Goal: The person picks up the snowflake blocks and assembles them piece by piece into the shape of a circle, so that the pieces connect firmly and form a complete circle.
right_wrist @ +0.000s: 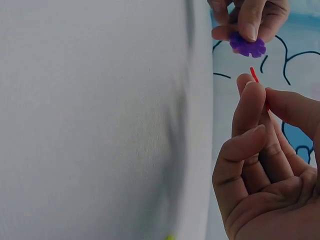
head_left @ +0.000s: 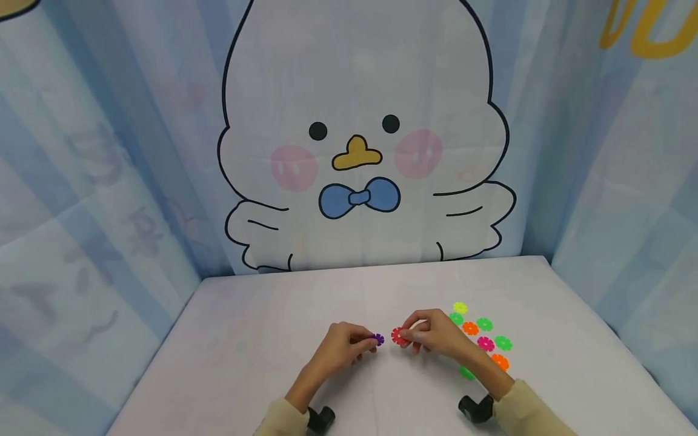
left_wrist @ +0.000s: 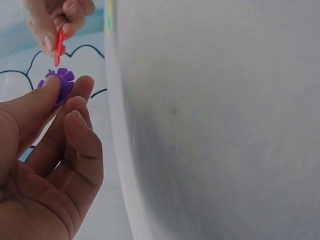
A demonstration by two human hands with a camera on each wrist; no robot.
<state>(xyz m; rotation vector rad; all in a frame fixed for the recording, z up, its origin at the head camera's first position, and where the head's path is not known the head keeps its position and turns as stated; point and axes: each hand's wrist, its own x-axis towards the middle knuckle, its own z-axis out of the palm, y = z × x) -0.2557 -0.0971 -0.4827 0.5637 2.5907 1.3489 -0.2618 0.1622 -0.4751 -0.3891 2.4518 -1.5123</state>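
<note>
Between thumb and fingers my left hand point(head_left: 345, 346) pinches a purple notched plastic disc point(left_wrist: 62, 81), shaped like a flower or snowflake. My right hand point(head_left: 436, 333) pinches a red disc point(head_left: 398, 336) of the same kind. Both discs are held up over the table, facing each other with a small gap between them. In the left wrist view the red disc point(left_wrist: 59, 48) appears nearly edge-on, just beyond the purple one. From the right wrist, the purple disc point(right_wrist: 248, 45) shows its broad side, and fingers partly cover the red one point(right_wrist: 254, 75).
On the white table point(head_left: 245, 339), several loose discs lie to the right, partly under the right forearm: a yellow one point(head_left: 460, 307), a pink one point(head_left: 485, 344), green ones point(head_left: 503, 343) and orange ones point(head_left: 500, 362). A printed curtain point(head_left: 360, 79) stands behind the table's far edge.
</note>
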